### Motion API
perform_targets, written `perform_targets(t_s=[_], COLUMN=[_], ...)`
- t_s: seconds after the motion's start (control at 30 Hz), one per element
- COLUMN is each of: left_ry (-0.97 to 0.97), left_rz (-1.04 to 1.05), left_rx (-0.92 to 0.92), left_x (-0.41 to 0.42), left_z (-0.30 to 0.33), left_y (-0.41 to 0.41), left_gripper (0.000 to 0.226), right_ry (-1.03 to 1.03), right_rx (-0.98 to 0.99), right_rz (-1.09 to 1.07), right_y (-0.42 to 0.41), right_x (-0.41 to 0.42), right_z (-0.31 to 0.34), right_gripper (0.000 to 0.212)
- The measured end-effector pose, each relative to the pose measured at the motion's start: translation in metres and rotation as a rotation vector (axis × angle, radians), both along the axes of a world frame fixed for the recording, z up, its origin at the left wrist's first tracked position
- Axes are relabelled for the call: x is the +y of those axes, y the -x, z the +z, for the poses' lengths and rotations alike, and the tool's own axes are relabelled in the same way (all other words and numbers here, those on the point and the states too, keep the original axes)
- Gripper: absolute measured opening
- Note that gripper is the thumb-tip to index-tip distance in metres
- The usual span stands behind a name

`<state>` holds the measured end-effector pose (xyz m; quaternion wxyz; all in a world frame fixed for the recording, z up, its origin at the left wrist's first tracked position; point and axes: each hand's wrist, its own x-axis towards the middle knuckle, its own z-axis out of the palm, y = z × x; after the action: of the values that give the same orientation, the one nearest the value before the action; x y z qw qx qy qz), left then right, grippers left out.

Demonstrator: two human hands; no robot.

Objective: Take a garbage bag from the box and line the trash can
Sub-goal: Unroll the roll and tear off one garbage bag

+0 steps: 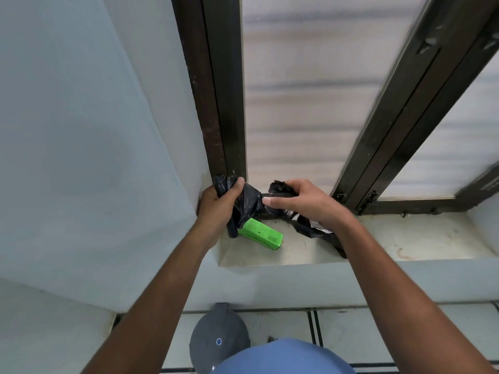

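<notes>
My left hand (217,205) grips a roll of black garbage bags (244,203) above the window sill. My right hand (302,202) pinches the loose black bag (310,225) that stretches from the roll, and its free end trails down onto the sill under my right wrist. A green box (263,233) lies on its side on the sill, just below my left hand. The grey trash can (216,337) with its lid on stands on the floor below, partly hidden by my blue shirt.
The white sill (405,238) runs to the right under a dark-framed window (224,103) with frosted panes. A pale wall (81,130) closes in on the left. Tiled floor (351,333) lies beneath the sill.
</notes>
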<state>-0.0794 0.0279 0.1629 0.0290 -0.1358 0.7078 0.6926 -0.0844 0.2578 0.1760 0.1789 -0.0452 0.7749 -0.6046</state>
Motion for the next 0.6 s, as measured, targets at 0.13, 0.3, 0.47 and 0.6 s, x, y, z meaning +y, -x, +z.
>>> perform_targets(t_s=[0.13,0.3,0.47,0.6], left_ry=[0.115,0.039,0.062,-0.042], left_rz=[-0.14,-0.302,-0.525,-0.53], left_rx=[-0.064,-0.126,-0.073,-0.129], left_x=[-0.005,-0.007,-0.007,-0.009], left_z=[0.002,0.006,0.009,0.003], left_y=[0.001,-0.001,-0.006,-0.004], left_gripper=[0.028,0.037,0.046,0.036], right_ry=[-0.095,-0.169,-0.139,-0.099], right_rx=[-0.019,-0.084,-0.104,-0.077], right_rz=[0.084,0.155,0.194,0.164], right_y=[0.008,0.013,0.016,0.014], right_x=[0.01,0.021,0.02,0.016], right_z=[0.001,0.007,0.001,-0.006], right_gripper=[0.016,0.022,0.027,0.027])
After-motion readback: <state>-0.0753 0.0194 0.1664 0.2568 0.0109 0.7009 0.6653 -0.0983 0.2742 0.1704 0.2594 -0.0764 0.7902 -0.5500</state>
